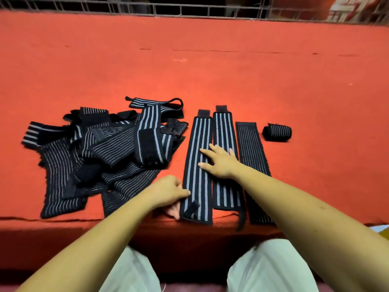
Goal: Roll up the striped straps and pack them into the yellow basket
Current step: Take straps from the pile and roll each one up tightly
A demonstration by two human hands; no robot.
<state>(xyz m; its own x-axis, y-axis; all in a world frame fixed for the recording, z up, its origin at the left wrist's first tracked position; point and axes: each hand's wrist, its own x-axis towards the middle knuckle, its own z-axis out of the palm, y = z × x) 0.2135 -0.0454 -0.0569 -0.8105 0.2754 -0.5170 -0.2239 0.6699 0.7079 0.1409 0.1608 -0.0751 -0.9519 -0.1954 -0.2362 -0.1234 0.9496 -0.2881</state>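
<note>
1. A heap of straps [101,152], black with pale stripes, lies tangled to the left of the left hand's fingers, its near edge just beside that wrist.
2. The left hand [168,191] sits at the near end of the first flat strap [197,133]. Its fingers are curled, and the thumb on top and the fingertips at the side pinch the strap's left edge.
3. The first flat strap runs straight away from those fingers, passing under the right hand's fingertips.
4. The right hand [221,163] lies flat with its fingers spread. The fingertips press on the first flat strap and the palm rests on the second flat strap [225,194].
5. A third flat strap [251,148], finely striped, lies just to the right of the right wrist, alongside the second.
6. A rolled strap [276,132] sits beyond and to the right of the right hand's fingers, apart from them.
7. All of this rests on a red cloth [189,70], and a wire grid [181,9] stands far beyond the fingers.
</note>
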